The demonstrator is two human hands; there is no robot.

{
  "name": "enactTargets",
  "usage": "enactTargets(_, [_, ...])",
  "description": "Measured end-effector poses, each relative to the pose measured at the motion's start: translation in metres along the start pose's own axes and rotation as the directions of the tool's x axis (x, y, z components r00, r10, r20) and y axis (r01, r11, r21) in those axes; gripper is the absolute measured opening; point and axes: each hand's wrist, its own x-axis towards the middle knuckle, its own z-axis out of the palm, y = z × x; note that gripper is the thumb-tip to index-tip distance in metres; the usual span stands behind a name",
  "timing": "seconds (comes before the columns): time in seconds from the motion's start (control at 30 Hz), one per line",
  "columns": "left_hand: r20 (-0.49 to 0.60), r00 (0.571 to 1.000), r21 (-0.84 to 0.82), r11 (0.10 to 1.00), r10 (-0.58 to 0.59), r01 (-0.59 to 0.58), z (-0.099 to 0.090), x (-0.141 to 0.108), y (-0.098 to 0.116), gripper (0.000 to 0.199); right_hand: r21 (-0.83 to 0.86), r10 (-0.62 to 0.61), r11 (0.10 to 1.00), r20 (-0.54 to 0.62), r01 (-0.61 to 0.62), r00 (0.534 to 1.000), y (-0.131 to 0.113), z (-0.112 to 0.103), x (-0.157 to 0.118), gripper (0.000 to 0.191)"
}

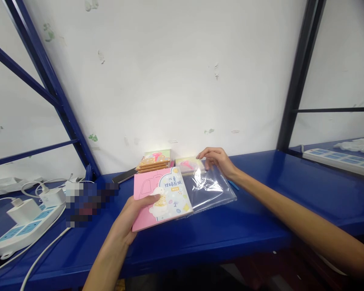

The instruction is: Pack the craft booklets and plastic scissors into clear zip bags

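Note:
My left hand (141, 208) grips a pink children's paper-cutting booklet (172, 204), thumb on top of the cover, fingers beneath. The cover has a white cartoon animal and blue Chinese lettering. A clear plastic bag (210, 188) lies flat against the booklet's right edge; whether the booklet's edge is inside it I cannot tell. My right hand (216, 159) is closed at the bag's upper edge with bent fingers, its index fingertip over a second booklet pile (186, 163) showing pink scissors. To the left of that pile stands a stack of booklets (154, 161), also with pink scissors on top.
A dark phone-like slab (124, 176) lies left of the stack. White power strips stand at left (27, 230) and right (339, 159), the left one with plugs and cables. Blue frame posts (53, 85) rise beside the white wall. A blue item (233, 185) pokes out near my right wrist.

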Motion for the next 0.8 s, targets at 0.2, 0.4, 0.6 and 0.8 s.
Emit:
enactTargets(0.2, [-0.048, 0.997, 0.035, 0.997, 0.067, -0.065, 0.003, -0.007, 0.004, 0.073, -0.120, 0.072, 0.991, 0.060, -0.064, 0.996, 0.005, 0.003, 0.000, 0.016])
enactTargets(0.4, [-0.119, 0.973, 0.245, 0.956, 0.197, -0.164, 0.006, -0.017, 0.010, 0.055, -0.345, 0.026, 0.938, 0.127, 0.020, 0.992, 0.003, 0.008, -0.003, 0.028])
enactTargets(0.6, [-0.151, 0.884, 0.533, 0.789, 0.443, -0.304, 0.008, -0.022, 0.014, 0.035, -0.590, -0.176, 0.764, 0.197, 0.260, 0.964, -0.005, 0.020, -0.009, 0.040])
enactTargets(0.8, [-0.136, 0.721, 0.713, 0.572, 0.680, -0.405, 0.023, -0.037, 0.013, 0.016, -0.669, -0.404, 0.565, 0.286, 0.483, 0.869, -0.028, 0.027, -0.016, 0.036])
